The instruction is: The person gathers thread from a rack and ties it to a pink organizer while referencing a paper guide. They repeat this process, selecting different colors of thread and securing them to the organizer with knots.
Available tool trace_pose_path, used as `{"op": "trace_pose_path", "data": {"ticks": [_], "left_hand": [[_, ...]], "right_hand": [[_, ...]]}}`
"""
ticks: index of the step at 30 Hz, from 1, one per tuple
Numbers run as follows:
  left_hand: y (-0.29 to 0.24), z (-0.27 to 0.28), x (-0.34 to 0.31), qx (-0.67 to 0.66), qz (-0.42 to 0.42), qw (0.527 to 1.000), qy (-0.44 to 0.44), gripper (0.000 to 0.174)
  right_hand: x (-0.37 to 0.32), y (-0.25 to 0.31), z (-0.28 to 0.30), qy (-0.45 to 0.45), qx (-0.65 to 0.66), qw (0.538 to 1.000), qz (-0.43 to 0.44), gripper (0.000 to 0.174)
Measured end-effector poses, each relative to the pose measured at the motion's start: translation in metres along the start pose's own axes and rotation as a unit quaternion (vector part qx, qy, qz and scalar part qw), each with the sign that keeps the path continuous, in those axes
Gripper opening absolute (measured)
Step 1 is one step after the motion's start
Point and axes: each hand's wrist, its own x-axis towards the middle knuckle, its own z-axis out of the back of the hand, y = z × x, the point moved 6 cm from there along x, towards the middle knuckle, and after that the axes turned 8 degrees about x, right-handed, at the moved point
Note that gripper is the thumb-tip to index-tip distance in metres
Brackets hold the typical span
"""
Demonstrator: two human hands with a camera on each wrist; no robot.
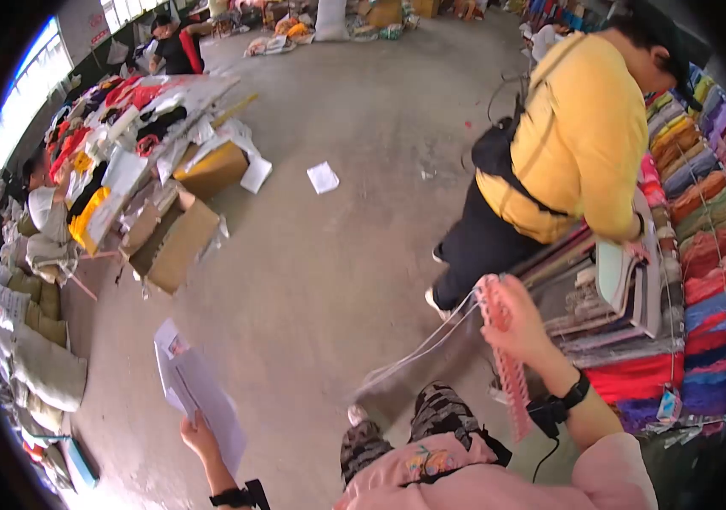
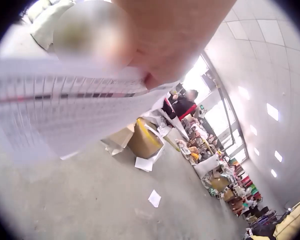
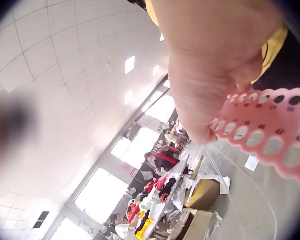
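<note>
Printed sheets of paper [image 1: 210, 399] are gripped by the left hand [image 1: 199, 438] at their lower edge, low on the left of the head view. Rows of a printed table show on the paper [image 2: 65, 110] in the left wrist view. The right hand [image 1: 517, 323] holds a long pink strip [image 1: 511, 387] with scalloped, holed edges, which hangs down beside the wrist. Numbers are printed along the strip [image 3: 262, 125] in the right wrist view, where the right hand [image 3: 210, 65] pinches its end. White cords [image 1: 418, 353] trail from it toward the lower left.
A person in a yellow top [image 1: 579, 136] bends over a rack of hanging sheets [image 1: 618, 306] at the right, beside colourful yarn bundles [image 1: 711, 255]. At the left stand a heaped table [image 1: 125, 161], a cardboard box [image 1: 172, 246] and sacks [image 1: 44, 365]. One paper [image 1: 323, 178] lies on the floor.
</note>
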Motion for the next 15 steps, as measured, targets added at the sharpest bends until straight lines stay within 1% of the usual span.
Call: {"op": "trace_pose_path", "data": {"ticks": [1,2,4,6,7,8,9,10,11,12,13,14,15], "left_hand": [[-0.007,-0.009,0.029,0.006,-0.046,0.999,-0.015,0.016],[-0.030,-0.023,0.054,-0.009,-0.058,0.998,0.015,0.014],[-0.098,-0.056,0.080,-0.037,-0.089,0.993,0.073,0.012],[-0.196,-0.089,0.102,-0.095,-0.147,0.973,0.150,0.012],[-0.226,-0.114,0.114,-0.107,-0.171,0.959,0.199,0.015],[-0.264,-0.134,0.125,-0.050,-0.220,0.935,0.273,0.016],[-0.304,-0.151,0.133,-0.017,-0.233,0.915,0.328,0.014],[-0.332,-0.174,0.148,-0.013,-0.396,0.869,0.297,0.011],[-0.372,-0.186,0.160,-0.025,-0.363,0.873,0.326,0.015],[-0.389,-0.206,0.184,0.044,-0.381,0.859,0.339,0.014],[-0.413,-0.222,0.210,0.117,-0.338,0.864,0.354,0.031],[-0.446,-0.236,0.231,0.108,-0.366,0.861,0.335,0.036],[-0.469,-0.251,0.260,0.113,-0.383,0.864,0.307,0.035]], "right_hand": [[0.024,-0.002,-0.019,0.014,-0.001,0.999,-0.037,0.066],[0.054,0.002,-0.033,0.054,0.076,0.994,-0.059,0.064],[0.096,-0.013,-0.059,0.021,0.148,0.987,-0.054,0.062],[0.150,-0.049,-0.097,0.049,0.296,0.948,-0.108,0.059],[0.180,-0.048,-0.108,0.085,0.397,0.901,-0.154,0.058],[0.214,-0.038,-0.109,0.093,0.441,0.879,-0.157,0.060],[0.247,-0.046,-0.117,0.075,0.467,0.870,-0.139,0.057],[0.281,-0.048,-0.121,0.083,0.491,0.860,-0.116,0.058],[0.318,-0.055,-0.123,0.079,0.455,0.879,-0.120,0.057],[0.354,-0.062,-0.125,0.060,0.457,0.882,-0.097,0.059],[0.393,-0.070,-0.130,0.040,0.460,0.883,-0.076,0.061],[0.427,-0.079,-0.136,0.044,0.486,0.867,-0.102,0.064],[0.458,-0.089,-0.139,0.048,0.509,0.850,-0.127,0.067]]}}
